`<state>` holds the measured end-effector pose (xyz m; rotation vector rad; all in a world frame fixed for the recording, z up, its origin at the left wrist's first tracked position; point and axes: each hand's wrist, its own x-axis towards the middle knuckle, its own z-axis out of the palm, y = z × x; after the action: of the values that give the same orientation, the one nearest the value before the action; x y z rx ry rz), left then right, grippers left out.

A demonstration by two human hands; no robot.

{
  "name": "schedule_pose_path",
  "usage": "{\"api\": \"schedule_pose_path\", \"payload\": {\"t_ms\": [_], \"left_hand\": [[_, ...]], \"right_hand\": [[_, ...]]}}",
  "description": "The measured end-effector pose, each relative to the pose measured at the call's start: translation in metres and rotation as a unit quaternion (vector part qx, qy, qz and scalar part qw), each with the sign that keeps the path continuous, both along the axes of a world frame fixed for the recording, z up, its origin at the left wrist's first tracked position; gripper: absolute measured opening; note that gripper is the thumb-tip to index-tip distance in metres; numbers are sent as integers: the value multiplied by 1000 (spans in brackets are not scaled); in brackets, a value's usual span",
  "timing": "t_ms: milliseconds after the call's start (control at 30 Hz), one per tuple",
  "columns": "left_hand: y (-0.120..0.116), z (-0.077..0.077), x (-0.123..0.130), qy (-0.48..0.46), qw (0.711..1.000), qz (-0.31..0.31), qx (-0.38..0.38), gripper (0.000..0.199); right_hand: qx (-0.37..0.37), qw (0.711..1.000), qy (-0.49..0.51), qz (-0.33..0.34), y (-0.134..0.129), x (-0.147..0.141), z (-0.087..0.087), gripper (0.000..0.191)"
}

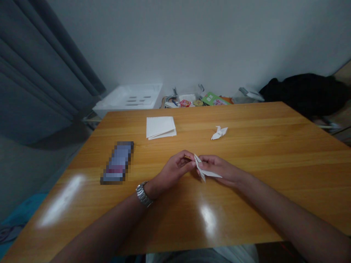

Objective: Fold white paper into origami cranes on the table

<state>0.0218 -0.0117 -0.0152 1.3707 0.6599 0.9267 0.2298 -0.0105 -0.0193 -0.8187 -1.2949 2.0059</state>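
Above the middle of the wooden table, both hands hold a white folded paper bird (211,173) with long narrow points. My left hand (178,167), a metal watch on its wrist, pinches the bird's left side between thumb and fingertips. From the right, my right hand (219,168) is closed on the body with its thumb on top; most of its fingers are hidden beneath the paper. Farther back on the table lies a finished-looking paper crane (219,133) with spread wings, touched by neither hand.
Lined paper sheets (161,127) are stacked at the back left of the table (260,146). A pixelated phone (117,162) lies at left. Behind the far edge are a white tray (131,96), a green booklet (214,99) and small items; dark cloth (307,91) sits at right.
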Motion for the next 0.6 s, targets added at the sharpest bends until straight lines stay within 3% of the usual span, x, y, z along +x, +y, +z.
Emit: {"api": "schedule_pose_path", "payload": {"t_ms": [367,600], "left_hand": [[2,-6,1,13,1000,19,10,22],[0,-1,1,-1,1000,17,7,22]], "right_hand": [[14,1000,-21,-14,-2,-3,1,36],[11,999,-29,-18,-2,-2,3,35]]}}
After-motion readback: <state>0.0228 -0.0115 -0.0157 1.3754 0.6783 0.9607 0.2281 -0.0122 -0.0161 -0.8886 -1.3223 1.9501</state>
